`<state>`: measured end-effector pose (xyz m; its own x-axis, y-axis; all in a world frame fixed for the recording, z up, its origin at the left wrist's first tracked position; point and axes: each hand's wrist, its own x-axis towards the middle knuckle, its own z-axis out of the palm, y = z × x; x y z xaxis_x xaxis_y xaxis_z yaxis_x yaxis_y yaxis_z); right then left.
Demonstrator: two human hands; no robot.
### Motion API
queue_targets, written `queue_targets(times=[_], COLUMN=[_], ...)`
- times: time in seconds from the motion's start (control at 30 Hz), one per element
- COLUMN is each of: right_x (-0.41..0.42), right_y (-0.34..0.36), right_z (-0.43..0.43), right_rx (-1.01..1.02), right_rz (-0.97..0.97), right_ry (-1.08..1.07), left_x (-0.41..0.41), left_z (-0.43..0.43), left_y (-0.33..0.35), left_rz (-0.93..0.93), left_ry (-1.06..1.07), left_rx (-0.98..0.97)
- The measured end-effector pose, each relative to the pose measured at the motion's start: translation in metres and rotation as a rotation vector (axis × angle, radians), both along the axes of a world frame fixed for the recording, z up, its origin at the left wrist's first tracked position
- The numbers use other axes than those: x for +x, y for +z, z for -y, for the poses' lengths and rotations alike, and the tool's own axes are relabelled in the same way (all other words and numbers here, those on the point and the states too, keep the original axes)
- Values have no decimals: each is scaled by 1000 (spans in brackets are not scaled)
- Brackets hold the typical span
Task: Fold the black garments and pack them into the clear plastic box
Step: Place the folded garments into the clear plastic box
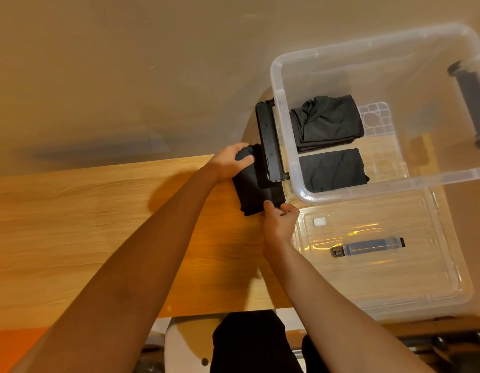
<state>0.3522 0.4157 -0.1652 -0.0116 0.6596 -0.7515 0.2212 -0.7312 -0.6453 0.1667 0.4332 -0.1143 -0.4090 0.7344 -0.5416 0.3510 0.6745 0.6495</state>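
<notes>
Head: both hands on folded black garment (256,189) beside clear box (341,196); 2 inside

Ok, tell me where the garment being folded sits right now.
In the head view, the folded black garment lies on the wooden table, just left of the clear plastic box, pinched between the left hand and right hand.

Wooden table (99,224) against plain beige wall (126,63)

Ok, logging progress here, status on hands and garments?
Left hand, right hand gripping folded garment on table. Two garments in box. Path clear.
</notes>
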Motion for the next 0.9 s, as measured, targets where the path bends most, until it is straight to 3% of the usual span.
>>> queue_targets(times=[0.17, 0.37, 0.47, 0.57, 0.77, 0.9], right_x=[1, 16, 27, 37, 41, 36], right_y=[11, 18, 19, 15, 25, 31], right_z=[-2, -13, -12, -4, 5, 8], right_rx=[124, 326, 410, 437, 499, 477], right_rz=[56, 60, 44, 90, 157, 55], right_ry=[151, 648, 870, 1016, 1002, 994], left_x=[12, 50, 82, 97, 102, 102], left_z=[46, 148, 185, 205, 205, 206], left_y=[-18, -13, -4, -8, -18, -31], left_rz=[-81, 159, 273, 248, 70, 96], left_ry=[183, 551, 597, 560, 624, 644], left_rx=[27, -3, -8, -42, 6, 39])
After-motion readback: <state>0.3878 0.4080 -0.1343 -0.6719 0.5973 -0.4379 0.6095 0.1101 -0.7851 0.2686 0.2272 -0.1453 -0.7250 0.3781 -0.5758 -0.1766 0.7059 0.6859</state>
